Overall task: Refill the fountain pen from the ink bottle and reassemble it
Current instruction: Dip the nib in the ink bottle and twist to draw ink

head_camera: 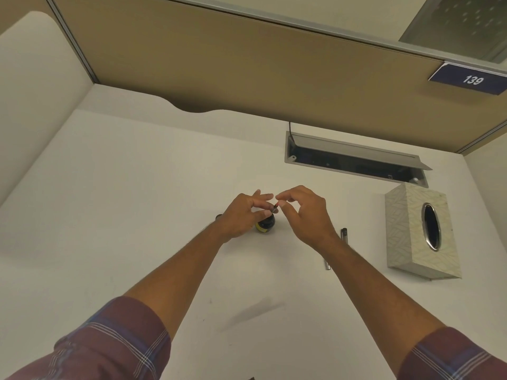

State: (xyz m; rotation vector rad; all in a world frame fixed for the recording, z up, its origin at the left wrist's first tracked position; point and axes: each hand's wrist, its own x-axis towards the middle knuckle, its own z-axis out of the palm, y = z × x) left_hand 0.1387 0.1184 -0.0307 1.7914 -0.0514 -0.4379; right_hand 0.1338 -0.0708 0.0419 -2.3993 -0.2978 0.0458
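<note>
A small dark ink bottle (pixel 265 225) with a yellow label stands on the white desk (pixel 137 201). My left hand (pixel 242 215) is closed around the bottle's top and hides its mouth. A thin dark pen part (pixel 275 207) sticks up from the bottle at a slant. My right hand (pixel 304 212) pinches the upper end of that part between thumb and forefinger. Two other pen pieces lie on the desk to the right: a dark one (pixel 344 233) and a silvery one (pixel 327 265), both partly hidden by my right forearm. A small dark object (pixel 218 216) peeks out behind my left hand.
A patterned tissue box (pixel 419 229) stands at the right. Behind it an open grey cable tray (pixel 354 157) is set into the desk. Tan partition walls (pixel 247 64) close off the back, and a white panel (pixel 33 91) stands at the left.
</note>
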